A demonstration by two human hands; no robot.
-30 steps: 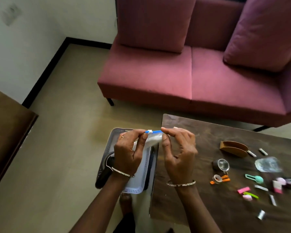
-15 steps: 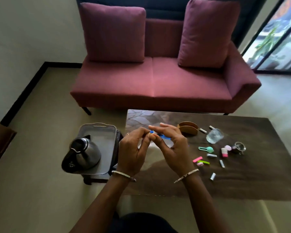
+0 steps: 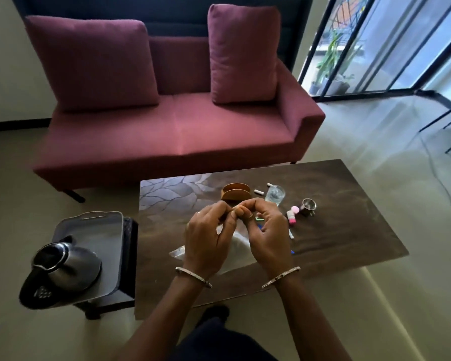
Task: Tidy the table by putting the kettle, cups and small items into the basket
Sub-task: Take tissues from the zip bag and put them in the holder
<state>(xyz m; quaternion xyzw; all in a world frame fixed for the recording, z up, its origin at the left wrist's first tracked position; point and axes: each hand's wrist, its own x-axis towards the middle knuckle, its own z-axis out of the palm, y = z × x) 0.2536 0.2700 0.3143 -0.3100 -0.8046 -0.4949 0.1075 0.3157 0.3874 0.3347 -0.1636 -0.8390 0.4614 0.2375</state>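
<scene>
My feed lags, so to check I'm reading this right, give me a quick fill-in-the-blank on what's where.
1. The kettle sits in the ____, beside the table.
2. Both hands, left and right, grip a clear plastic ____ over the table.
3. The glass stands between the wooden holder and the small ____ cup.

Missing words: basket; bag; metal

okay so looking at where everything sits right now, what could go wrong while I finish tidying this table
The kettle sits at the near corner of the grey tray, base past the rim, so a nudge might tip it off. Both hands are busy pinching the clear plastic bag, so neither could catch it. The glass stands just beyond the hands; reaching past it could knock it over.
</scene>
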